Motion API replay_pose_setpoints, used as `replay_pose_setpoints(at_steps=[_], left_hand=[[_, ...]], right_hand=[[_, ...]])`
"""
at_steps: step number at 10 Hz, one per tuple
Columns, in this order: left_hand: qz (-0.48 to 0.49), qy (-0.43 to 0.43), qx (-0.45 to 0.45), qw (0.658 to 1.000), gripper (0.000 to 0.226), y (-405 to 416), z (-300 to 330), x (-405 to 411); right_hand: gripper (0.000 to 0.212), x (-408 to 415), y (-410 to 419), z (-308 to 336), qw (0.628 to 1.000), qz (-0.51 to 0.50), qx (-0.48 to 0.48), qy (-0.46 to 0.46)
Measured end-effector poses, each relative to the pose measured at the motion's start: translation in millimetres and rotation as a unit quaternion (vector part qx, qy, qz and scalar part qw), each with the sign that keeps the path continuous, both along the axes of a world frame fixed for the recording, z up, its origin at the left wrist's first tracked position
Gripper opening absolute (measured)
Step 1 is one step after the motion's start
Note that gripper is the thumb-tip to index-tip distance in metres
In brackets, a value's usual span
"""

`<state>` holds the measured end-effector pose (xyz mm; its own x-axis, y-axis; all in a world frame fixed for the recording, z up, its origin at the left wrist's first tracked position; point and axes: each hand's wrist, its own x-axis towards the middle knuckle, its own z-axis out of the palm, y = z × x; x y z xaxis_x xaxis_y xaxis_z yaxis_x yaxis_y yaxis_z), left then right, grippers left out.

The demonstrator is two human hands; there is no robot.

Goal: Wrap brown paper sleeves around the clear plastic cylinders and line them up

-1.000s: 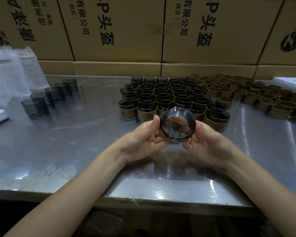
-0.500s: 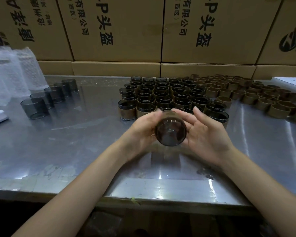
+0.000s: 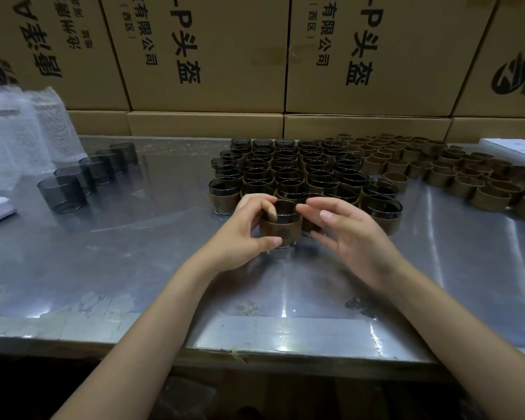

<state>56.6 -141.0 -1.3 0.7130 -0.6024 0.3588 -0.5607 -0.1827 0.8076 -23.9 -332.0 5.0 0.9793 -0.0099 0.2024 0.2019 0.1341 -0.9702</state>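
Placing step in hand, by the look of it: a sleeved cylinder [image 3: 281, 224] upright at the near edge of the finished block [image 3: 288, 171], on or just above the steel surface [image 3: 134, 268], contact at its base hard to tell. Left hand [image 3: 240, 234] curled round its left side, thumb low on the brown paper sleeve [image 3: 281, 230], fingers [image 3: 265, 207] over the dark rim, so grasping the piece. Right hand [image 3: 349, 234] just beside it on the right, fingers spread and slack, released, holding nothing. Sleeve apparently seated already, clear rim showing above the paper. Next, probably: settle the piece flush into the near row, in the gap between its neighbours, without knocking them, then let go. After that, a reach far left for a bare cylinder [image 3: 62, 194] from the short row there, and right for an empty sleeve [image 3: 491, 198] from the loose spread of rings. Plenty of both left, so task well along but not done.
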Motion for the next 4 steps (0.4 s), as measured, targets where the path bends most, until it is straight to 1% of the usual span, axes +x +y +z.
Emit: replay_pose_setpoints(at_steps=[1, 2, 3, 4], left_hand=[[0.024, -0.036, 0.028, 0.999, 0.041, -5.1, -6.0, 7.0], [0.040, -0.084, 0.061, 0.994, 0.034, -9.8, -10.5, 10.7], [0.092, -0.173, 0.113, 0.974, 0.033, -13.9, -18.0, 13.9], [0.148, -0.159, 0.094, 0.971, 0.053, -12.8, -15.9, 10.8]], right_hand=[[0.020, 5.1, -0.9, -5.8, 0.998, -0.050, -0.025, 0.010], [0.020, 7.9, -3.2, -8.8, 0.995, -0.083, -0.039, 0.041], [0.020, 9.5, -2.7, -8.4, 0.995, -0.073, -0.048, 0.057], [0.020, 8.3, -2.0, -7.2, 0.995, -0.071, -0.043, 0.058]])
